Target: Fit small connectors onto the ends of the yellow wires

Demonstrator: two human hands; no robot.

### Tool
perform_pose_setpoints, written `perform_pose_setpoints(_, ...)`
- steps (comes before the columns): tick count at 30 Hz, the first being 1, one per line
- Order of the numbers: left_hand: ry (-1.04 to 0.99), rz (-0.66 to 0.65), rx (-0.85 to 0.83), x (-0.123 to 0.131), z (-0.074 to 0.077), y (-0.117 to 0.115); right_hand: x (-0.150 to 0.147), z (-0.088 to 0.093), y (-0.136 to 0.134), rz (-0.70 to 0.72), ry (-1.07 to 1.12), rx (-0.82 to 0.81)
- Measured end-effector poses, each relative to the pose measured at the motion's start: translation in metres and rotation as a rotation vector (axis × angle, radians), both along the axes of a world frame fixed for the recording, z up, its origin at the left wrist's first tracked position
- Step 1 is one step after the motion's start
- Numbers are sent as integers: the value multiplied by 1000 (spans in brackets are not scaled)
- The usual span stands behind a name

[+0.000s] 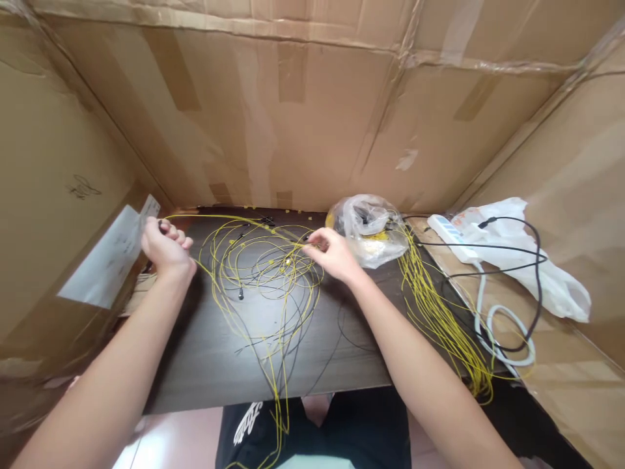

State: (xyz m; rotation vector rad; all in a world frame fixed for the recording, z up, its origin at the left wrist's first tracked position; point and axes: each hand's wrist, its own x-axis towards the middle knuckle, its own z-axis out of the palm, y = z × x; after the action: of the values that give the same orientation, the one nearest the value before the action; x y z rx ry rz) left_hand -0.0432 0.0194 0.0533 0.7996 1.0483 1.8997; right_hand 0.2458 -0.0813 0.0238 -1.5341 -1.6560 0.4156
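A loose tangle of thin yellow wires (222,303) spreads over the dark tabletop, with some black wires among them and ends hanging over the front edge. My left hand (166,247) is closed in a fist at the left side, raised near the cardboard wall. Yellow wire runs from it towards the tangle. At the tangle's right side, my right hand (332,254) pinches yellow wire between thumb and fingers; the exact strands are partly hidden. A small black connector (241,294) lies inside the loops.
Cardboard walls (317,130) enclose the dark table (195,371). Beyond my right hand sits a clear plastic bag (374,244). A long yellow wire bundle (434,312) lies to the right, beside a white power strip (452,238), a black cable (537,293) and a white bag (551,280).
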Motion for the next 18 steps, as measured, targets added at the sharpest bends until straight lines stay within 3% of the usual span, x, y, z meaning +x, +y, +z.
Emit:
perform_pose_setpoints(2,203,-14,52,7,-6,-6,-17,12,-10,258,-57,-110)
perform_pose_setpoints(4,561,-43,158,14,-14,-15,-34,28,-25,403,-211,-181)
perform_pose_setpoints(7,1085,-148,359,24,-25,-31,-49,51,-64,323,-405,-109)
perform_pose_setpoints(10,1253,-290,444,30,-32,-39,-46,58,-117,182,-393,-108)
perform_pose_setpoints(14,1254,-295,437,34,-35,-39,-24,27,-180,-54,-388,-252)
perform_pose_setpoints(18,1265,-295,405,35,-37,-37,-10,-16,-210,-311,-482,-179)
